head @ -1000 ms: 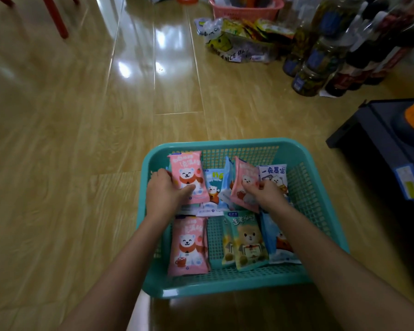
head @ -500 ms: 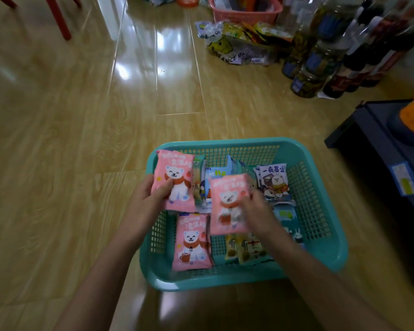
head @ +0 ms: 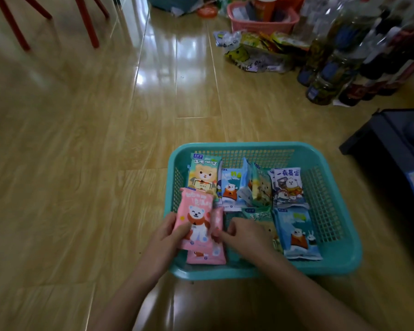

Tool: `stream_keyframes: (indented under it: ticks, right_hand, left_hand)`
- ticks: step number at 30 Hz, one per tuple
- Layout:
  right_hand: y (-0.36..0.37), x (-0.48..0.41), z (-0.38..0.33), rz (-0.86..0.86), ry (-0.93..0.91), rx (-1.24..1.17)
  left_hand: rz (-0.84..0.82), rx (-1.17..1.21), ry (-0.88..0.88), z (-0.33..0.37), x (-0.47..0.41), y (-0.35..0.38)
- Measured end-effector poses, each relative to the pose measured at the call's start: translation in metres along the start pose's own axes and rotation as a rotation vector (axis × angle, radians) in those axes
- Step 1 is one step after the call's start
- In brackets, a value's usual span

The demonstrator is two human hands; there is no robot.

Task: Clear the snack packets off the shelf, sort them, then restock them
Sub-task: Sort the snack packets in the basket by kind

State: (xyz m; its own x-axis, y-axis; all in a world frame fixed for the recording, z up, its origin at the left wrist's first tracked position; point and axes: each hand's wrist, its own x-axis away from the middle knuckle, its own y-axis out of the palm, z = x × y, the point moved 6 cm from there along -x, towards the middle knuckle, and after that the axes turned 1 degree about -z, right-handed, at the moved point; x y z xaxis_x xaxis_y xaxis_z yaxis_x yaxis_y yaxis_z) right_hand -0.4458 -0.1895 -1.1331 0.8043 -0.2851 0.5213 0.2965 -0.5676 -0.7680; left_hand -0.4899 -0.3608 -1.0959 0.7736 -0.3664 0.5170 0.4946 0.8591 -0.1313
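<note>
Sorting step by the looks of it: a pink packet [head: 194, 222] is being gripped in the left hand [head: 164, 240], fingers curled around its lower edge, over the near-left corner of the teal basket [head: 339, 263]. Beside it, a second pink packet [head: 217, 220] is being pinched by the right hand [head: 245, 234], with another pink one lying underneath. The other packets [head: 244, 185] are being left in the basket, so probably gathering the pinks into one stack is what's called for next.
</note>
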Motion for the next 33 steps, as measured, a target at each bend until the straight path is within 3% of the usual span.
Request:
stream_keyframes:
  ticks: [3,7,10,15,23,29,33]
  right_hand:
    - [-0.018,0.002,0.019,0.060,0.025,-0.185]
    - [-0.039,0.000,0.043,0.193,0.044,-0.387]
    - [-0.059,-0.007,0.060,0.325,0.072,-0.539]
    - [-0.074,-0.038,0.083,0.318,0.178,-0.493]
    - [-0.067,-0.073,0.076,0.215,0.222,-0.191]
    - [-0.061,-0.075,0.072,0.244,0.268,-0.265]
    - [-0.057,-0.078,0.070,0.206,0.333,-0.474]
  left_hand:
    - [0.017,-0.080,0.066,-0.004,0.002,0.010]
    - [0.074,-0.627,0.141,-0.004,-0.006,0.024]
    - [0.135,-0.900,0.131,0.009,-0.010,0.029]
    - [0.200,-1.299,0.158,0.026,-0.017,0.030]
    - [0.329,-0.951,0.397,0.065,-0.042,0.006]
    - [0.245,-0.853,0.256,0.064,-0.087,0.012]
    - [0.214,-0.869,0.148,0.054,-0.109,0.027]
